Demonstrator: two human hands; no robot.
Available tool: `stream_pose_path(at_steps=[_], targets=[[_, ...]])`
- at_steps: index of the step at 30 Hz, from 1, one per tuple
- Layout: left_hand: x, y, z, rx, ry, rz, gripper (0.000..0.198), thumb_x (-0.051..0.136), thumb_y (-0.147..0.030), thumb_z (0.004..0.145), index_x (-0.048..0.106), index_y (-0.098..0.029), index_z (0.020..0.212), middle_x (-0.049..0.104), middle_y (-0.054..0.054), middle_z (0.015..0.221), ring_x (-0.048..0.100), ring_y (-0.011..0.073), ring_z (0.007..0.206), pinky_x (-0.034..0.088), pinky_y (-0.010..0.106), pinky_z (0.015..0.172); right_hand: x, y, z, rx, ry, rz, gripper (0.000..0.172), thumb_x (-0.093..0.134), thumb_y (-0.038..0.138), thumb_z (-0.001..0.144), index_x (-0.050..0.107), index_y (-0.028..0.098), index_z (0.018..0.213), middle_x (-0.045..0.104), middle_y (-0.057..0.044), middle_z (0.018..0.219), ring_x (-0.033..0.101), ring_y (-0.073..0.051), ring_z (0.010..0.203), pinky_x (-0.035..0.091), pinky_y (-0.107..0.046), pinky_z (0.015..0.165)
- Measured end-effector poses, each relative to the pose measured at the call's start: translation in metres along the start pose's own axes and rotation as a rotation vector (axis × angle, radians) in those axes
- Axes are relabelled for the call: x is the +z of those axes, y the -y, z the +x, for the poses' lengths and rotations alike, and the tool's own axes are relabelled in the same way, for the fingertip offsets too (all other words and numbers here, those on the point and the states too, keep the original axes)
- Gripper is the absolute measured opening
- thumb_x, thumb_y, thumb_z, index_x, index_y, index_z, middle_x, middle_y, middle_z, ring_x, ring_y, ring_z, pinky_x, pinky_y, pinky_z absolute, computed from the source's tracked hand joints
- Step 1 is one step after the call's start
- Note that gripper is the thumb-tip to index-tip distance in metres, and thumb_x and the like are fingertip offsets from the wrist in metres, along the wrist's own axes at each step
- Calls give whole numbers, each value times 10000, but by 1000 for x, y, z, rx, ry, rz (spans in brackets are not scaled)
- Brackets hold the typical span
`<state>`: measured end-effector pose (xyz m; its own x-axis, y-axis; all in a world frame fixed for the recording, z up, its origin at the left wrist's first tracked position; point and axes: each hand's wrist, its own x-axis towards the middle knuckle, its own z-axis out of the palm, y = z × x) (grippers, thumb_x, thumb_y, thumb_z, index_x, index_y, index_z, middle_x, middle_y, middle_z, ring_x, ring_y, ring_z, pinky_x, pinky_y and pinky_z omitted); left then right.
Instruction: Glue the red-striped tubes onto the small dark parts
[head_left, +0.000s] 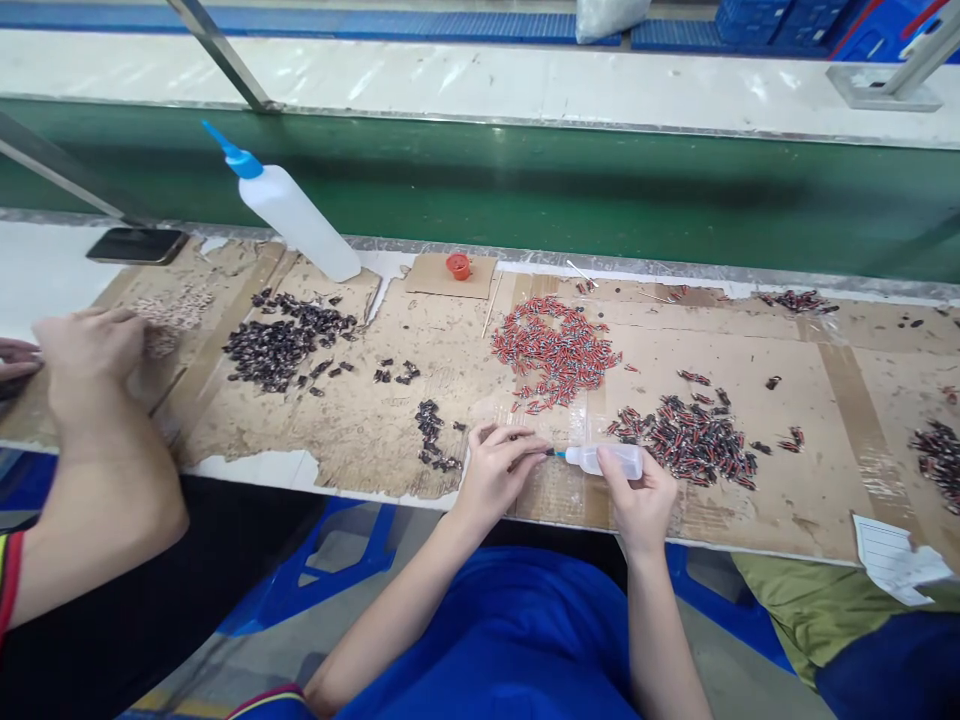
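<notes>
My left hand (496, 468) pinches a small dark part (550, 453) between thumb and fingertips, just over the cardboard's near edge. Held sideways in my right hand (645, 495) is a small translucent bottle (609, 461), its thin blue tip pointing left and meeting or almost meeting the dark part. Beyond my hands lies a pile of red parts (555, 350). A heap of black and red parts (694, 440) sits to the right of the bottle. Left of my left hand are a few loose black parts (430, 430) and a larger black pile (277, 345).
A large white bottle (300, 222) with a blue nozzle stands tilted in view at the back left, near a phone (137, 246). A red cup (458, 266) sits on a cardboard piece. A co-worker's arm (105, 440) reaches in at left. Torn paper (896, 560) lies at the right edge.
</notes>
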<state>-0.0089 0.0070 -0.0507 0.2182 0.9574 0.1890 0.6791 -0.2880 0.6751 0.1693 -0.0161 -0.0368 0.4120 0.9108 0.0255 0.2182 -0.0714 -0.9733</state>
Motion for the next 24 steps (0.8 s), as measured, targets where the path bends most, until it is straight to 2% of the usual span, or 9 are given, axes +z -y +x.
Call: stream_pose_path(at_steps=[13, 24], targets=[[1, -3, 0, -38, 3, -5, 97, 712, -199, 800, 728, -290, 830, 772, -3, 885, 689, 206, 924, 289, 467, 994, 1, -4, -1, 57, -84, 20, 295, 718, 448, 711, 706, 153, 705, 690, -33, 626, 598, -168, 554, 488, -276, 535], [1, -4, 0, -54, -2, -11, 133, 706, -175, 800, 730, -301, 834, 771, -13, 871, 685, 209, 923, 265, 478, 1005, 1, -5, 1, 42, -8, 12, 274, 707, 432, 717, 703, 160, 679, 681, -29, 605, 598, -167, 549, 486, -270, 522]])
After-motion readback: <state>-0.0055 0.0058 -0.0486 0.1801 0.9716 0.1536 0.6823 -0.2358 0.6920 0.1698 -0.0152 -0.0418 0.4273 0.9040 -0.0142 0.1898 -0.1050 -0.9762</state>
